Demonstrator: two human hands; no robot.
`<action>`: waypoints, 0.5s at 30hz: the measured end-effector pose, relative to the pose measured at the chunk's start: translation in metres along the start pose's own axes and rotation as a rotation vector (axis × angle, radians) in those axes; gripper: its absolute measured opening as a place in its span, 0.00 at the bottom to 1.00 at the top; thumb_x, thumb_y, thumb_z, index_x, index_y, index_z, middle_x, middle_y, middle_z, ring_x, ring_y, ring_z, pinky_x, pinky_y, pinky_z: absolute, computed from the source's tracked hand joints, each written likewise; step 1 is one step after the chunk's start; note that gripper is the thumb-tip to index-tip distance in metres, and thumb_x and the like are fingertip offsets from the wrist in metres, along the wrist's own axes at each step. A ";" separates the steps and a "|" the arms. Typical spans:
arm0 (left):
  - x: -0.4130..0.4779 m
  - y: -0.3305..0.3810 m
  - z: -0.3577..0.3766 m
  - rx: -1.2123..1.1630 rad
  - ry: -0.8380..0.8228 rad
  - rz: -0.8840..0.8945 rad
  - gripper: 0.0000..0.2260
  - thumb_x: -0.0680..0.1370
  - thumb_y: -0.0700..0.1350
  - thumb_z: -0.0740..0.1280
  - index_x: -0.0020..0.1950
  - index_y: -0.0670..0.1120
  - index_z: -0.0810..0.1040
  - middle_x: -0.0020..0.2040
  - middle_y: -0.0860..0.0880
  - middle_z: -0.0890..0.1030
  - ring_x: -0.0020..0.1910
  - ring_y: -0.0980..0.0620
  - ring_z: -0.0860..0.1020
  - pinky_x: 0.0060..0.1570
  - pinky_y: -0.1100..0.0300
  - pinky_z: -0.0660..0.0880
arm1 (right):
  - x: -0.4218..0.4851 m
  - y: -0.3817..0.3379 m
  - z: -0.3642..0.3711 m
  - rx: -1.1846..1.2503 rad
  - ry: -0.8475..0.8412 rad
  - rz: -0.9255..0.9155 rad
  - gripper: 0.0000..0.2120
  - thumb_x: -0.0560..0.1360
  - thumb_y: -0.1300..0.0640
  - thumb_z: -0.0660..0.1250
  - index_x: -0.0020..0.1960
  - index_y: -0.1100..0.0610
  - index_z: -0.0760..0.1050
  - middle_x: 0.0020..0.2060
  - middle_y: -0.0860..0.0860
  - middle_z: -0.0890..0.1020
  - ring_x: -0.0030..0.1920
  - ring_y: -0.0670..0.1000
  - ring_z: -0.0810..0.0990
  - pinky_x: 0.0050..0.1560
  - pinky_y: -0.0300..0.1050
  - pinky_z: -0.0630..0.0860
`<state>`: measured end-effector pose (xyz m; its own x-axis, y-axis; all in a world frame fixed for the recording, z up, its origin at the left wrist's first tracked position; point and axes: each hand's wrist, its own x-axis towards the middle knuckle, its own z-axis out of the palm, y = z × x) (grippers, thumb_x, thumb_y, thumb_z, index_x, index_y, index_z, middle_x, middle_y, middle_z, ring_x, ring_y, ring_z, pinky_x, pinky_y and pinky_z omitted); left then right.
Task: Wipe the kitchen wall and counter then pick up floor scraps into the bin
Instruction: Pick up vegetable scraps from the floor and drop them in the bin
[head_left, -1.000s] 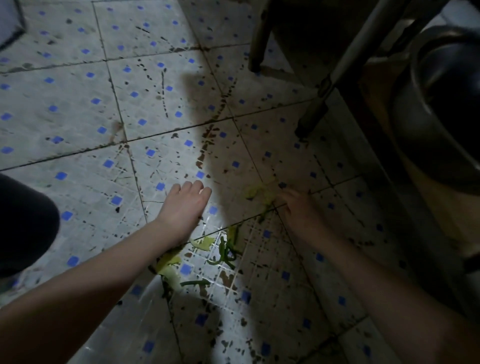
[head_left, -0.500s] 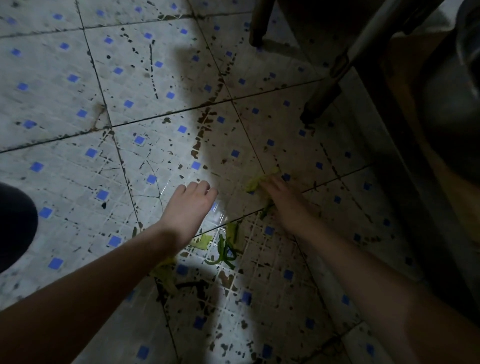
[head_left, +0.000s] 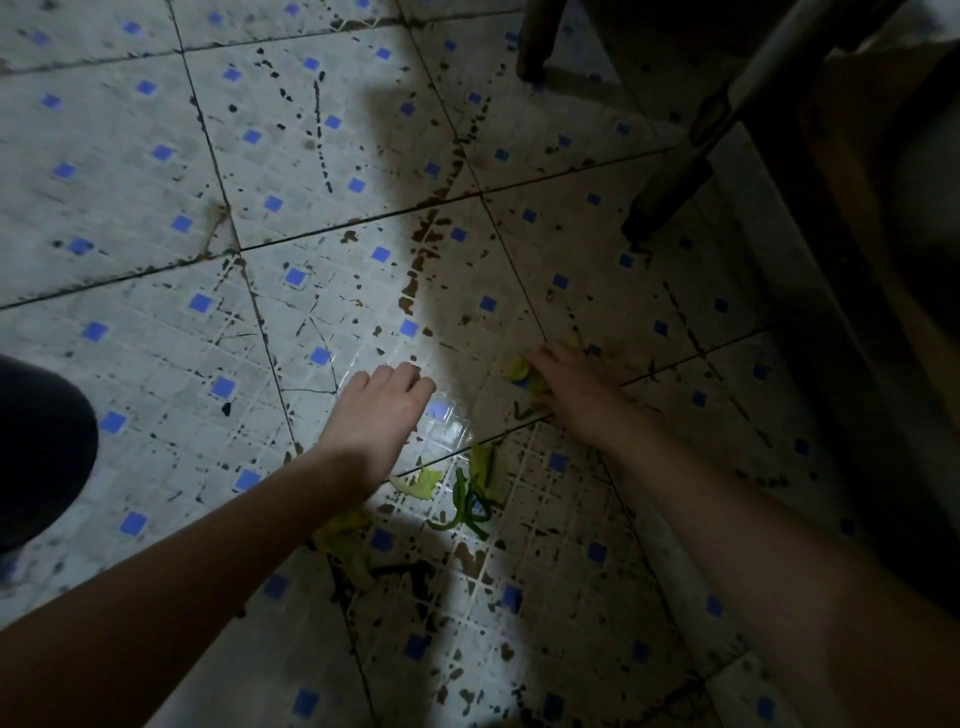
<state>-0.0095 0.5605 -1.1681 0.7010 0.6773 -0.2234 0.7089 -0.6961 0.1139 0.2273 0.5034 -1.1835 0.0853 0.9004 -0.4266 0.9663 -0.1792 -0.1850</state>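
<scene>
- Reaching low over a stained tile floor (head_left: 156, 291), a person gathers vegetable scraps, the closing part of a kitchen clean-up; the bin meant to take them is not in view.
- The right hand (head_left: 576, 395) stretches into shadow at the far right of the mess, its fingertips (head_left: 539, 357) on a yellow-green scrap (head_left: 518, 370). The dim light does not show whether the fingers have closed on the piece or only touch it.
- The left hand (head_left: 376, 415) hangs just above the lit tiles to the left, fingers loosely bent downward and holding nothing. It looks placed to steady the crouch, or to take what the other hand collects.
- Nearer the person, between the two forearms, lie the other scraps: a pale green leaf piece (head_left: 421, 486), a tangle of dark green pepper strips (head_left: 467, 506) just right of it, and a yellowish peel (head_left: 340, 527) at the edge of the left forearm's shadow.
- A metal leg (head_left: 670, 192) stands on the floor at far right, well apart from the scraps; the dark space beyond it is too dim to read.
- A dark-clad knee (head_left: 41, 452) at the left edge suggests a squat, which would explain why both arms reach forward and down.
- By this view, most of the pick-up is yet to be done, with the near cluster untouched.
</scene>
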 end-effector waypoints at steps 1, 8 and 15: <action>-0.001 -0.001 0.000 0.000 0.000 0.003 0.15 0.78 0.38 0.62 0.63 0.50 0.66 0.63 0.48 0.70 0.59 0.49 0.69 0.59 0.55 0.67 | -0.002 0.000 0.002 -0.018 0.015 -0.010 0.28 0.76 0.63 0.64 0.73 0.50 0.59 0.69 0.52 0.65 0.67 0.55 0.64 0.64 0.50 0.63; -0.008 -0.005 -0.001 0.030 -0.015 0.013 0.15 0.77 0.38 0.63 0.60 0.50 0.67 0.61 0.49 0.71 0.56 0.49 0.70 0.58 0.56 0.69 | -0.021 -0.001 0.004 -0.180 -0.018 -0.116 0.28 0.72 0.67 0.65 0.69 0.54 0.63 0.64 0.53 0.69 0.62 0.55 0.69 0.60 0.47 0.66; -0.017 -0.010 0.001 0.097 -0.028 0.003 0.16 0.76 0.38 0.65 0.62 0.49 0.68 0.61 0.49 0.72 0.56 0.49 0.71 0.57 0.55 0.69 | -0.030 -0.015 0.001 -0.181 -0.069 -0.122 0.25 0.72 0.72 0.62 0.66 0.57 0.64 0.63 0.54 0.69 0.59 0.55 0.71 0.52 0.44 0.67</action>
<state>-0.0283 0.5558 -1.1659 0.6997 0.6691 -0.2503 0.6948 -0.7189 0.0207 0.2097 0.4789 -1.1688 -0.0454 0.8806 -0.4716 0.9968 0.0086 -0.0799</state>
